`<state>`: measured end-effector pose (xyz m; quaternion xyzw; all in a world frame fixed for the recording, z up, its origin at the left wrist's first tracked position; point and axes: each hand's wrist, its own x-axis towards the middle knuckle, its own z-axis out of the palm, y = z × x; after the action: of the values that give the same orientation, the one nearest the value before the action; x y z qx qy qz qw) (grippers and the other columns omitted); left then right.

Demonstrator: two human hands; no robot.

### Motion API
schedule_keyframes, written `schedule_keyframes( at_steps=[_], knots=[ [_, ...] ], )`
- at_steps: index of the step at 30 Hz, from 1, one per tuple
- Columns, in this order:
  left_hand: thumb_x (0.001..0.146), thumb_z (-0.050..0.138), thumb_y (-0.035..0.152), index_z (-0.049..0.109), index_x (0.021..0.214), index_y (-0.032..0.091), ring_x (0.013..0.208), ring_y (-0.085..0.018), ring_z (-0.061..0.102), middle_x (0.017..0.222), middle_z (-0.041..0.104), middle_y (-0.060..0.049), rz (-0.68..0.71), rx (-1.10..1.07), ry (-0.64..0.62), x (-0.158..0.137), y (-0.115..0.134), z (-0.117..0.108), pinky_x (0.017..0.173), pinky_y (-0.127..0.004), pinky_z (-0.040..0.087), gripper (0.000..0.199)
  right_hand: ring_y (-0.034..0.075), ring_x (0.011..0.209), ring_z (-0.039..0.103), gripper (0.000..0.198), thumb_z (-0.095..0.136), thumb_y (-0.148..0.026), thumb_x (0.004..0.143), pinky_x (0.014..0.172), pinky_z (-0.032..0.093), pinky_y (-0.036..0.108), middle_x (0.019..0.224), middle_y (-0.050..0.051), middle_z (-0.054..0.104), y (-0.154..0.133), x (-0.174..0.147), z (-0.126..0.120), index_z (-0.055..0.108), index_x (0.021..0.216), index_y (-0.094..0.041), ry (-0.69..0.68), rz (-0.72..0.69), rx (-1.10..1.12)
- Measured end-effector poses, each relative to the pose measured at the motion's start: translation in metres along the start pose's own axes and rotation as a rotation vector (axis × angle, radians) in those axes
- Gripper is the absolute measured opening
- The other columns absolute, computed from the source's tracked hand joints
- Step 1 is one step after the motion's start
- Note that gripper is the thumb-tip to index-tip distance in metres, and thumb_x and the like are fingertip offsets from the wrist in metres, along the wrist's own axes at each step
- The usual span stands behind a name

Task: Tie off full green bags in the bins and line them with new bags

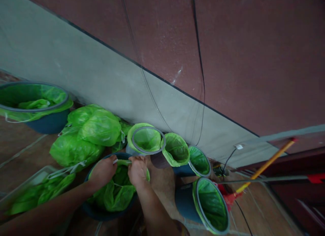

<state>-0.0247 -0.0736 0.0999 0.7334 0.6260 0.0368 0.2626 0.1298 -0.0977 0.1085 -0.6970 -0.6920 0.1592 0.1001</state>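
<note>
A dark blue bin [93, 209] stands low in the middle, with a green plastic liner bag [116, 192] bunched inside it. My left hand [103, 171] grips the bag's edge at the bin's far rim. Right beside it, my right hand [137, 171] pinches the same green edge. A white drawstring shows between the two hands.
Several more blue bins with green liners and grey rings stand near: one [146, 140] behind my hands, two [200, 160] to the right, one tipped [208, 204] at lower right, a large one [33, 105] far left. Tied green bags [88, 134] lie against the wall. A broom handle [266, 164] leans at right.
</note>
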Motion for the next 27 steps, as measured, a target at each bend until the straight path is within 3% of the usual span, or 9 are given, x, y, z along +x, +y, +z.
schedule_keyframes(
  at_steps=[4,9,13,17,20,22,25,27],
  knots=[
    [0.093,0.035,0.02,0.064,0.102,0.014,0.091,-0.029,0.072,0.094,0.074,-0.018,0.017,-0.02,0.008,0.001,0.0,-0.001,0.079,-0.035,0.047,0.031,0.024,0.099,0.065,0.019,0.057,-0.015,0.087,0.099,0.04,0.038,0.095,0.009,0.076,0.0,0.002,-0.004,0.074,0.089,-0.02,0.06,0.004,0.009],
    [0.093,0.036,0.02,0.064,0.102,0.015,0.091,-0.028,0.073,0.094,0.075,-0.016,0.001,-0.017,0.022,0.004,-0.003,0.003,0.078,-0.034,0.048,0.03,0.02,0.095,0.064,0.017,0.056,-0.016,0.089,0.098,0.041,0.034,0.091,0.006,0.075,0.002,0.002,-0.021,0.071,0.083,-0.02,0.259,0.002,0.242],
    [0.089,0.042,0.021,0.061,0.116,0.012,0.089,-0.027,0.072,0.094,0.075,-0.015,-0.035,-0.092,0.051,0.001,0.004,-0.009,0.078,-0.033,0.048,0.034,0.02,0.088,0.063,0.012,0.057,-0.028,0.089,0.085,0.047,0.032,0.088,0.005,0.072,-0.001,0.001,-0.039,0.066,0.087,-0.02,0.385,0.058,0.679],
    [0.085,0.048,0.032,0.06,0.124,0.014,0.065,-0.02,0.063,0.073,0.067,-0.003,0.018,-0.488,0.2,-0.015,0.027,-0.047,0.063,-0.029,0.045,0.044,0.017,0.084,0.064,0.019,0.062,-0.039,0.085,0.083,0.049,0.031,0.091,0.004,0.071,-0.012,-0.006,-0.073,0.06,0.086,-0.02,0.463,0.023,1.272],
    [0.088,0.043,0.044,0.06,0.123,0.016,0.044,-0.014,0.041,0.051,0.044,0.006,0.106,-0.902,0.241,-0.025,0.045,-0.074,0.046,-0.027,0.03,0.048,0.015,0.078,0.064,0.025,0.068,-0.044,0.081,0.08,0.05,0.031,0.082,0.001,0.07,-0.018,-0.008,-0.091,0.057,0.087,-0.022,0.418,-0.003,1.536],
    [0.088,0.044,0.045,0.061,0.12,0.015,0.042,-0.011,0.033,0.049,0.038,0.008,0.121,-1.085,0.221,-0.025,0.054,-0.082,0.044,-0.026,0.026,0.047,0.012,0.061,0.058,0.029,0.071,-0.045,0.076,0.067,0.05,0.028,0.065,-0.004,0.061,-0.02,-0.005,-0.089,0.054,0.084,-0.023,0.347,0.059,1.585],
    [0.088,0.047,0.041,0.063,0.113,0.014,0.041,-0.009,0.03,0.049,0.038,0.008,0.08,-1.257,0.18,-0.016,0.059,-0.082,0.042,-0.025,0.025,0.04,0.007,0.043,0.037,0.026,0.069,-0.043,0.074,0.045,0.034,0.02,0.052,-0.009,0.049,-0.027,-0.003,-0.068,0.054,0.079,-0.022,0.19,0.203,1.482],
    [0.087,0.05,0.039,0.064,0.11,0.014,0.041,-0.008,0.028,0.049,0.036,0.009,0.059,-1.377,0.137,-0.01,0.059,-0.08,0.041,-0.023,0.024,0.036,0.007,0.042,0.034,0.019,0.067,-0.033,0.073,0.041,0.024,0.019,0.052,-0.009,0.05,-0.035,-0.006,-0.05,0.059,0.085,-0.021,0.06,0.223,1.357]
  ],
)
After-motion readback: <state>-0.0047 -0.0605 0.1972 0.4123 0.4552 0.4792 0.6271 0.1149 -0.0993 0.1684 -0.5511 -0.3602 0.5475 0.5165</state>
